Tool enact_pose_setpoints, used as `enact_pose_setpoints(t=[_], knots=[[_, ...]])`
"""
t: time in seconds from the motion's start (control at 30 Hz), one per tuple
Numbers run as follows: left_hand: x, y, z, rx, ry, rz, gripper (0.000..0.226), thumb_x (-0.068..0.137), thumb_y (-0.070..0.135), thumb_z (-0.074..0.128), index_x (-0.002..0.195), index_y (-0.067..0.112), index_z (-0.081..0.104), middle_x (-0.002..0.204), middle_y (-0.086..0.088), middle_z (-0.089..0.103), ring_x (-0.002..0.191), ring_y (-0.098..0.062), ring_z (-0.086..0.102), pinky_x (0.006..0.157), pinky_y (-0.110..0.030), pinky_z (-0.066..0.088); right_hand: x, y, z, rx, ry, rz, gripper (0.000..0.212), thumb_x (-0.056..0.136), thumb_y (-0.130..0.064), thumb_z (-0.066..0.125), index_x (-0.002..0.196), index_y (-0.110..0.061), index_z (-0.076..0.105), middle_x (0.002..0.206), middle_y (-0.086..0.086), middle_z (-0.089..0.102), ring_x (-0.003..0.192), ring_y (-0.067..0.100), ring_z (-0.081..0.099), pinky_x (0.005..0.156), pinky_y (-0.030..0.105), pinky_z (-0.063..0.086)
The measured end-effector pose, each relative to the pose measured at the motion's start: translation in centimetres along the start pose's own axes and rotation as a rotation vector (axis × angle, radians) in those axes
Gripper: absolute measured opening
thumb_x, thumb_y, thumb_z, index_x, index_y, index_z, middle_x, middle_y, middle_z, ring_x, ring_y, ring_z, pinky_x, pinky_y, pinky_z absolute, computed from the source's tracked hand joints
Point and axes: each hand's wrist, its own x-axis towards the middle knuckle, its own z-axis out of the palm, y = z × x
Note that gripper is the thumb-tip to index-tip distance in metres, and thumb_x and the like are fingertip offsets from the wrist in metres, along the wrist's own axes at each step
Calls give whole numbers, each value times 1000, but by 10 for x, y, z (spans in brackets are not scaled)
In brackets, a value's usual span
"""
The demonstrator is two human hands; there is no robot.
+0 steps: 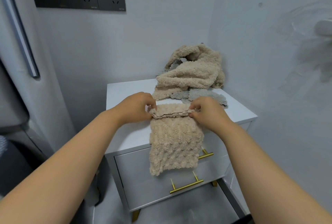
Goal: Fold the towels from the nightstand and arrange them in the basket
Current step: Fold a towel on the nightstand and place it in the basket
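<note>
On the left, the left hand (137,106) pinches the far left corner of a beige towel (175,144), fingers closed on the doubled edge; the towel lies on the white nightstand (129,130), its near half hanging over the front past a gold drawer handle (186,186); the right hand (206,111) pinches the far right corner the same way; to fold well, I'd say keep both corners level and the edges matched before laying them down; behind, far right, a heap of towels (194,73) waits, beige over grey; how many is hard to tell; no basket is in view.
</note>
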Motion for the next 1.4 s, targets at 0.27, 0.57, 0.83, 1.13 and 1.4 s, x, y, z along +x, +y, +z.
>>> enact_pose_setpoints(t=[0.27,0.57,0.83,1.13,1.4], knots=[[7,7,1,-146,-37,-160,29,92,37,58,78,14,72,98,-2,68,91,-20,61,83,-36,48,-9,-5,-2,-16,-114,-23,38,94,-33,56,84,0,73,115,17,63,112,28,54,88,33,44],[10,11,5,-229,-134,-245,45,80,34,74,118,22,52,107,3,51,96,-15,49,81,-26,39,-1,-4,-1,116,-178,72,23,86,-19,69,104,-20,55,107,-1,57,95,19,56,80,30,44],[10,9,3,-304,-150,-271,39,78,30,76,71,9,45,63,-1,32,59,-16,28,55,-30,17,13,-2,-9,75,-235,75,26,79,-20,76,92,-3,61,78,10,61,64,15,52,61,28,38],[22,4,16,-336,241,-327,30,75,24,78,69,19,49,68,6,51,72,-19,53,61,-30,36,30,-8,-3,215,-5,67,38,80,-13,71,113,-22,54,105,-7,52,89,10,53,67,23,40],[22,10,19,-247,450,-235,15,77,11,65,80,18,52,74,4,55,75,-22,49,59,-31,32,34,-13,10,82,172,-54,30,78,-4,67,106,-14,65,88,-6,55,95,19,48,69,27,37]])
